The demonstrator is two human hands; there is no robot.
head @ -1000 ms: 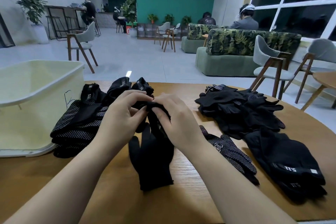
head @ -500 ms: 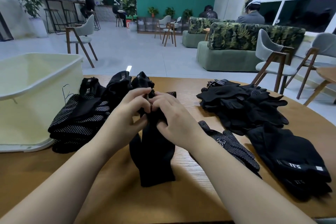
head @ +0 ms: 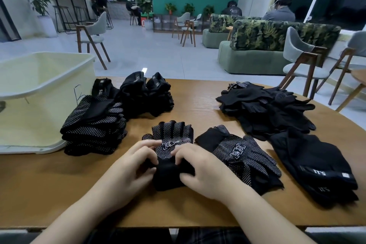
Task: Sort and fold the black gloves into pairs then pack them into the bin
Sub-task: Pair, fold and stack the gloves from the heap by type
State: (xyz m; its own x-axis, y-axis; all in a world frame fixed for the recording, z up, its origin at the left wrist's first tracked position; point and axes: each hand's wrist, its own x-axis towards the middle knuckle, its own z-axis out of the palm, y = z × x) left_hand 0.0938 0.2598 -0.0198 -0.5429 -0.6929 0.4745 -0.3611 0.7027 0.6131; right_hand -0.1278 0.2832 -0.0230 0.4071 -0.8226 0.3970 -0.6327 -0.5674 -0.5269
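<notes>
- Two hands are working at the near middle of the wooden desk [head: 198, 103], both on one dotted glove [head: 172, 138] lying palm-up with its fingers pointing away from the person.
- The left hand [head: 126, 170] is curling its grip around the left edge of that glove's cuff, its fingers [head: 146, 145] resting on the dotted palm.
- The right hand [head: 200, 172] is grasping the right side of the same cuff, thumb underneath and fingers bent over the top; neither grip is released.
- Just beside it on the right, a second dotted glove [head: 243, 154] is lying flat with its cuff pointing toward the far left; how many layers are sitting beneath it cannot be told.
- One cream bin [head: 39, 109] is standing at the left end of the desk; no gloves are showing in the part of its inside that is visible.
- One stack of folded dotted gloves [head: 95, 127] is resting against the bin's right wall, and behind it three rolled black bundles [head: 138, 93] are sitting side by side.
- One loose heap of unsorted gloves [head: 265, 109] is lying at the far right; its count is unclear.
- Near the right edge, plain black gloves with white lettering [head: 315, 166] are lying stacked; at least two are showing.
</notes>
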